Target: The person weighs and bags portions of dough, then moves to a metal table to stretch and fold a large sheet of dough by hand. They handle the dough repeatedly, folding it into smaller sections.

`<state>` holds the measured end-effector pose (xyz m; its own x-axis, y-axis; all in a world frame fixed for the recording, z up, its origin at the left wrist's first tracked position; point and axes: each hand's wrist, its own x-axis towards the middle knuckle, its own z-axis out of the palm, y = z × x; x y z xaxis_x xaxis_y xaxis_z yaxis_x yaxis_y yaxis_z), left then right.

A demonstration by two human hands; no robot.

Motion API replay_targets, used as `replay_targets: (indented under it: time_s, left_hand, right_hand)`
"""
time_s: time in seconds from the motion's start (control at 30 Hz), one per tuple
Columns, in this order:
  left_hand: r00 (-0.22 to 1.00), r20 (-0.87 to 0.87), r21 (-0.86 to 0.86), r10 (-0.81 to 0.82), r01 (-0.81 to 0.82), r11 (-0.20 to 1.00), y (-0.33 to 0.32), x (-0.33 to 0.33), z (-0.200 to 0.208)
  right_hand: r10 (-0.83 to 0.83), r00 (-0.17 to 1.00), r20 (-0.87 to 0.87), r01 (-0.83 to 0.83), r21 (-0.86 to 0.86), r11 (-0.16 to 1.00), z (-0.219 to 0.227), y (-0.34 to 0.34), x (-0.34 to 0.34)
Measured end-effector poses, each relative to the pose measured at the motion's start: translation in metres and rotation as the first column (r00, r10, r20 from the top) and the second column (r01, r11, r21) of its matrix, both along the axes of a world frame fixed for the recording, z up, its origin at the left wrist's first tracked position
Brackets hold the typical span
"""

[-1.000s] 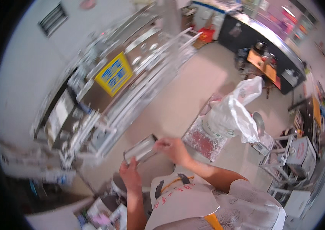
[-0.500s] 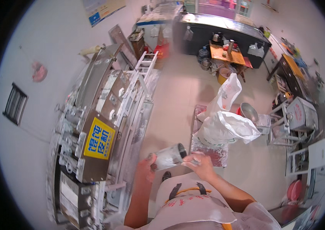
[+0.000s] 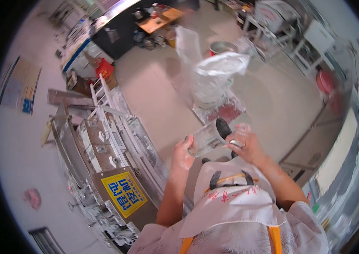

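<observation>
Before my body I hold a grey cylindrical cup (image 3: 206, 139), dusted with white powder and tilted so its dark mouth points up and to the right. My left hand (image 3: 182, 153) is closed around its base end. At the mouth end, my right hand (image 3: 248, 144) has its fingers curled at the rim; a small shiny piece shows between them, and I cannot tell whether it is a handle or a ring. Beyond the cup stands an open white sack (image 3: 211, 80) on a reddish, powder-covered board (image 3: 226, 111). What the cup contains is hidden.
On the left stands a metal dough-sheet machine (image 3: 95, 146) with a yellow sign (image 3: 123, 194). A second white sack (image 3: 188, 44) and a metal bowl (image 3: 223, 46) are beyond the first sack. A worktop (image 3: 336, 154) runs along the right; a low wooden table (image 3: 160, 20) stands far off.
My view has turned to the right, so the machine and sacks sit further left and the right worktop shows. Both hands still hold the cup, its mouth now tipped more upward.
</observation>
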<state>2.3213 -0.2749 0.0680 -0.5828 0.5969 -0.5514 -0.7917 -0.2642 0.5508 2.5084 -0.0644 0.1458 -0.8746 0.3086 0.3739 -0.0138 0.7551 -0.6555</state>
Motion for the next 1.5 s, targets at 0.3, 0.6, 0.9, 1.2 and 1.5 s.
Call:
replay_targets:
  time_s: [0.3, 0.6, 0.9, 1.2, 1.5]
  left_hand:
    - [0.821, 0.246, 0.147, -0.515, 0.493, 0.857, 0.055, 0.011, -0.002]
    - [0.840, 0.220, 0.015, -0.497, 0.506, 0.862, 0.138, 0.110, -0.002]
    - [0.737, 0.171, 0.178, -0.654, 0.630, 0.756, 0.242, 0.305, 0.012]
    - [0.147, 0.286, -0.161, -0.947, 0.981, 0.104, 0.317, 0.440, 0.002]
    - [-0.335, -0.316, -0.436, -0.887, 0.882, -0.178, 0.369, 0.552, -0.123]
  right_hand:
    - [-0.050, 0.999, 0.000, 0.047, 0.332, 0.942, 0.030, 0.054, 0.102]
    - [-0.328, 0.944, 0.039, 0.302, -0.506, 0.808, -0.003, 0.066, 0.212]
    - [-0.556, 0.830, -0.035, 0.010, -0.997, 0.078, -0.048, 0.075, 0.303]
    - [-0.962, 0.197, 0.189, 0.355, -0.928, -0.109, -0.042, 0.087, 0.456]
    - [-0.928, -0.233, 0.291, 0.951, -0.130, -0.280, 0.016, 0.114, 0.659]
